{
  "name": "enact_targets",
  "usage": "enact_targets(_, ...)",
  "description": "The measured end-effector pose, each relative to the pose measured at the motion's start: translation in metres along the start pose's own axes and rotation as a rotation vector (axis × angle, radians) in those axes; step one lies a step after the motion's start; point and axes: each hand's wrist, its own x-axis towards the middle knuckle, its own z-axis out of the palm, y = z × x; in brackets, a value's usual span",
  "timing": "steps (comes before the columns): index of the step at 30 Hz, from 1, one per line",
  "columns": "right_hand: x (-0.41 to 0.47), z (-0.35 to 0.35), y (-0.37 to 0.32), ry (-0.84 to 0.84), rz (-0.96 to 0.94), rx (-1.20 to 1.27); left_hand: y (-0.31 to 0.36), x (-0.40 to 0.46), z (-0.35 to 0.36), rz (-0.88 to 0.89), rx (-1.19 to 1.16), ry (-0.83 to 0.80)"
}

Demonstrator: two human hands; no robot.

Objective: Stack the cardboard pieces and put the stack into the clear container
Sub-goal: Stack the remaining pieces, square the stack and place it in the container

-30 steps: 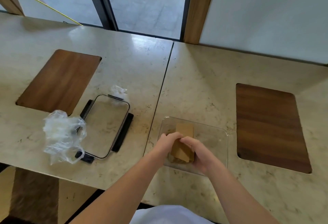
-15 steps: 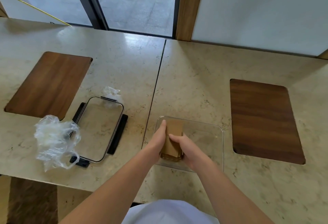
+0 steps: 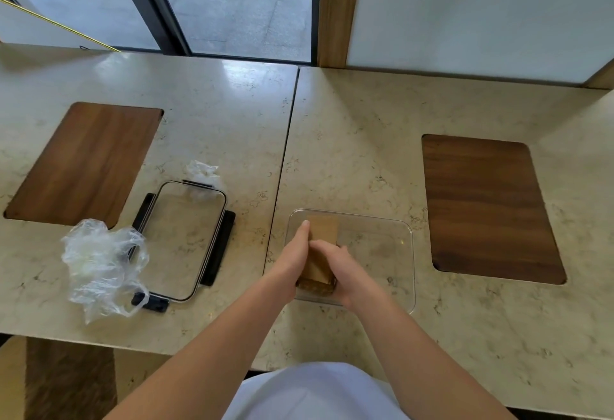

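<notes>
A stack of brown cardboard pieces [image 3: 321, 233] lies in the left part of the clear container [image 3: 395, 230], near the table's front edge. My left hand [image 3: 295, 255] lies along the stack's left side with straight fingers pressed against it. My right hand [image 3: 339, 266] curls over the stack's near right end and grips it. The near part of the stack is hidden under my hands.
The container's lid [image 3: 184, 236] with black clips lies to the left on the marble table [image 3: 349, 140]. Crumpled clear plastic [image 3: 99, 263] sits at its near left, a smaller scrap [image 3: 202, 172] at its far end. Wooden inlays [image 3: 83, 163] [image 3: 488, 207] flank the work area.
The loosely tilted pieces have been squared into a straight stack inside the container. My left hand has flattened along its left side; my right hand stays on the near end.
</notes>
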Motion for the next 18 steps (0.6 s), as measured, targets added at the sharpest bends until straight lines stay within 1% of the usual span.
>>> enact_targets(3, 0.001, 0.005, 0.002, 0.034, -0.008, 0.003, -0.003, 0.0, 0.004, 0.0, 0.006, -0.011)
enact_targets(8, -0.003, 0.005, 0.002, 0.044, 0.002, 0.002, -0.007, -0.004, 0.003, 0.042, 0.003, 0.021)
enact_targets(12, -0.006, -0.005, 0.0, 0.042, -0.003, -0.042, -0.006, -0.008, -0.001, 0.053, 0.063, 0.03)
enact_targets(15, -0.008, -0.012, -0.007, 0.076, -0.053, -0.177, -0.004, -0.009, -0.003, 0.041, 0.089, 0.022)
enact_targets(18, -0.011, -0.022, -0.024, 0.19, -0.234, -0.453, -0.005, -0.015, -0.007, 0.042, 0.083, 0.033)
